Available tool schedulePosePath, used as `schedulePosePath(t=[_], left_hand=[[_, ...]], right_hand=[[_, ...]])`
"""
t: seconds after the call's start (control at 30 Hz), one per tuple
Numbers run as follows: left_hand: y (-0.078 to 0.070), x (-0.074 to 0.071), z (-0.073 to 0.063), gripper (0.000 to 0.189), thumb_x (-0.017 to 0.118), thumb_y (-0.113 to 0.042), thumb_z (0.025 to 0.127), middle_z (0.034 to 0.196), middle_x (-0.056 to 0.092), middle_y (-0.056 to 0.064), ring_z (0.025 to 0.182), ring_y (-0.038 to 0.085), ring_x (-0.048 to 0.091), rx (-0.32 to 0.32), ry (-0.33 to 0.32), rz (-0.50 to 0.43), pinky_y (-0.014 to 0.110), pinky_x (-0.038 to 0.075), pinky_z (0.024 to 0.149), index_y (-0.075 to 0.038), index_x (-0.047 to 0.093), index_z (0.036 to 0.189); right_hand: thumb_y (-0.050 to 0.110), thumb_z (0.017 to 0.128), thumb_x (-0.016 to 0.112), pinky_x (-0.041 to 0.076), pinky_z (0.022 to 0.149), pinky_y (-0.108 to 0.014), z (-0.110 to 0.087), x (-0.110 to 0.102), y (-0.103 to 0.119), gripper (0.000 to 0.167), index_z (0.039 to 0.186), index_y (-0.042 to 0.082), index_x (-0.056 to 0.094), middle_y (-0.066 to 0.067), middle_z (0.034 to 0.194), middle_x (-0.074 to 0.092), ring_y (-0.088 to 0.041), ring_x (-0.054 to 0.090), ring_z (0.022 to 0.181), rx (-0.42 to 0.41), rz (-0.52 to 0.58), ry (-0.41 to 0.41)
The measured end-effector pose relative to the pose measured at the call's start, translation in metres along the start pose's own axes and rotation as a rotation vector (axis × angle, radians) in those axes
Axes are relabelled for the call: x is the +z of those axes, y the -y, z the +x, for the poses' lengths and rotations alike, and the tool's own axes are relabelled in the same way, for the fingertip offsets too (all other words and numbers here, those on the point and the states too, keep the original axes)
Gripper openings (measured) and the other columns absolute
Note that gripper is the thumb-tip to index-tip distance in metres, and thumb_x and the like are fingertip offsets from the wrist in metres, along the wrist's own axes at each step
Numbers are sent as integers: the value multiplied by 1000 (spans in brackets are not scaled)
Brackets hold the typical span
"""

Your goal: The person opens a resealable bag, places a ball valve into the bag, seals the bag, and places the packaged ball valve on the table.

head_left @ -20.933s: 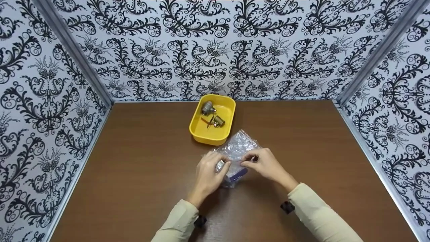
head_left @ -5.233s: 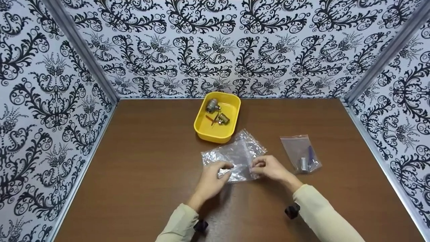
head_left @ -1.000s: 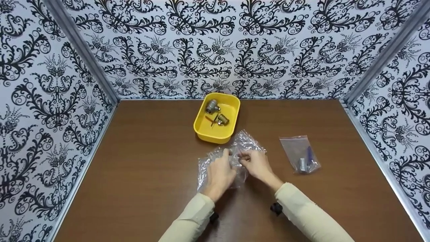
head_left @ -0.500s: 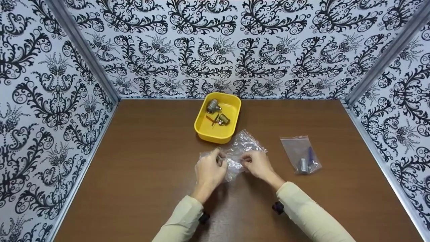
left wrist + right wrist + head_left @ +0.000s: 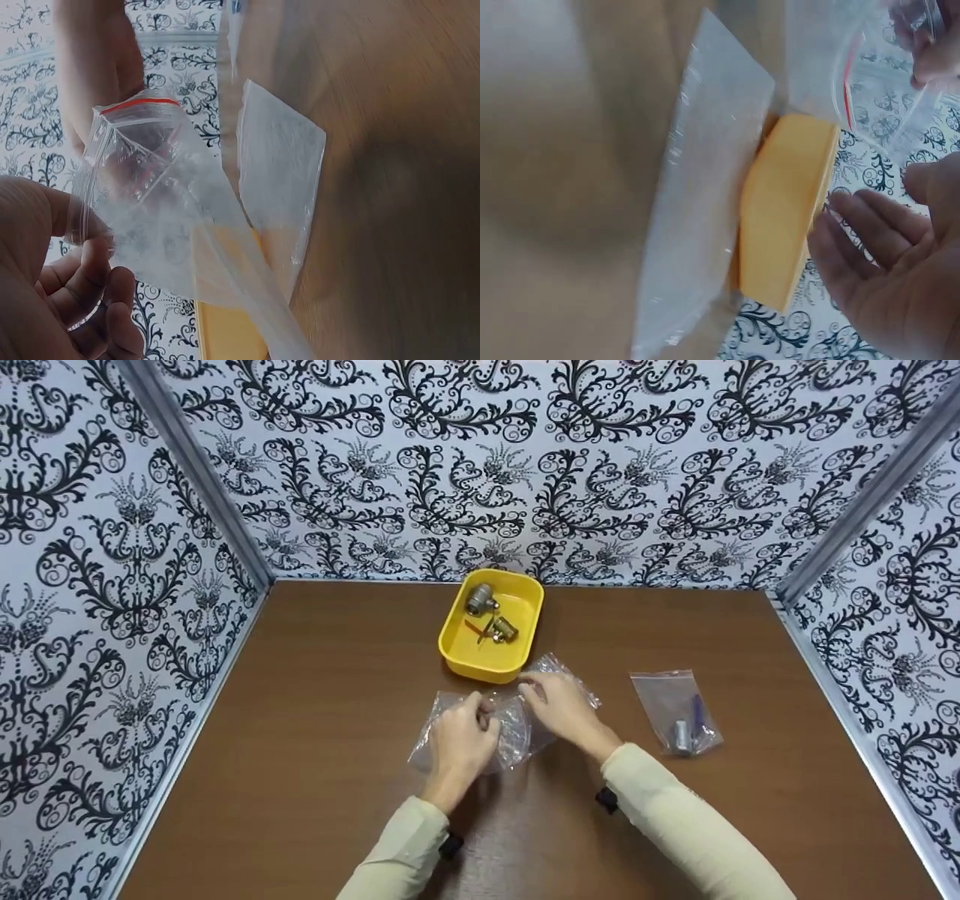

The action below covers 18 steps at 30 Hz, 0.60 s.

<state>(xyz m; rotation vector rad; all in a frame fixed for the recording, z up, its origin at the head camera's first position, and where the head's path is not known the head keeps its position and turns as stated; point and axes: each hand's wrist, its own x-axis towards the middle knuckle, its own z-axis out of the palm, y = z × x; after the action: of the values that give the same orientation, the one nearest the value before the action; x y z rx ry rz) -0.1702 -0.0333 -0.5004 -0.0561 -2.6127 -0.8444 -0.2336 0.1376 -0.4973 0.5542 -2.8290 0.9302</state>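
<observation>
My left hand pinches the edge of a clear zip bag between thumb and fingers. Its mouth, marked by a red line, gapes in both wrist views. My right hand is off the bag, fingers loosely bent and holding nothing, beside the near end of a yellow plastic tub. In the tub lie a grey metal pipe fitting and a brass-coloured valve with a red handle. A second clear bag lies flat on the table in front of the tub, partly hidden by my right hand in the head view.
On the right of the brown table lies a closed zip bag holding a grey metal cylinder and a purple strip. Patterned walls stand at the back and both sides.
The filled bag, between my hands at first, has come to lie at the right. Over the last second another bag's mouth has been spread; my right hand has let go and moved toward the tub.
</observation>
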Motion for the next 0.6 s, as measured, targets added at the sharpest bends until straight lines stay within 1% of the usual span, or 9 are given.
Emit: schedulePosePath(t=[0.1,0.2,0.27,0.33,0.4,0.43,0.53,0.57,0.6], left_hand=[[2,0,1,8,68,-15,73,64,60,-8,59,13,56,26,-31,27,30,45,52,-20,64,79],[4,0,2,8,69,-15,73,66,60,-7,61,14,57,48,-55,48,31,46,53,-20,64,78],[5,1,2,8,70,-16,73,69,61,-6,64,16,58,65,-71,61,32,47,55,-19,65,78],[8,1,2,9,71,-16,72,72,62,-5,68,18,59,82,-89,68,32,49,57,-18,65,78],[11,0,3,10,72,-15,71,74,63,-3,73,20,62,100,-114,67,36,54,70,-17,65,78],[13,-1,3,10,73,-15,71,75,63,-2,76,22,63,105,-125,64,38,55,77,-16,66,77],[19,-3,5,11,74,-12,69,77,65,0,82,25,66,116,-149,50,43,50,97,-15,66,77],[20,-3,6,11,74,-11,69,78,65,0,84,26,67,117,-151,48,44,48,102,-14,66,77],[21,-3,7,11,74,-11,69,79,66,1,86,26,67,116,-150,47,44,47,102,-14,66,77]], right_hand=[[18,95,60,43,105,-47,16,3,-1,31,122,5,65,-14,123,67,-32,62,116,-93,-135,-5],[14,95,60,39,110,-49,31,9,-4,32,124,2,63,-16,126,65,-33,60,119,-169,-215,-5],[14,95,59,35,113,-50,39,15,-7,31,123,2,63,-16,126,65,-33,59,120,-191,-254,5],[15,96,57,31,116,-50,46,20,-10,31,123,2,63,-15,128,64,-33,58,122,-189,-281,31],[17,97,55,26,118,-50,50,24,-12,31,124,3,63,-15,129,64,-32,56,125,-187,-314,69],[17,98,55,24,119,-50,52,25,-13,30,123,3,63,-15,129,64,-33,55,127,-192,-322,87],[15,98,54,24,119,-51,55,28,-16,27,119,3,66,-15,123,67,-36,55,127,-229,-332,125],[14,98,54,25,119,-51,56,29,-17,25,117,3,67,-14,121,68,-36,55,127,-242,-339,136],[13,98,54,25,118,-51,56,28,-18,24,116,4,67,-14,119,69,-37,55,127,-256,-342,143]])
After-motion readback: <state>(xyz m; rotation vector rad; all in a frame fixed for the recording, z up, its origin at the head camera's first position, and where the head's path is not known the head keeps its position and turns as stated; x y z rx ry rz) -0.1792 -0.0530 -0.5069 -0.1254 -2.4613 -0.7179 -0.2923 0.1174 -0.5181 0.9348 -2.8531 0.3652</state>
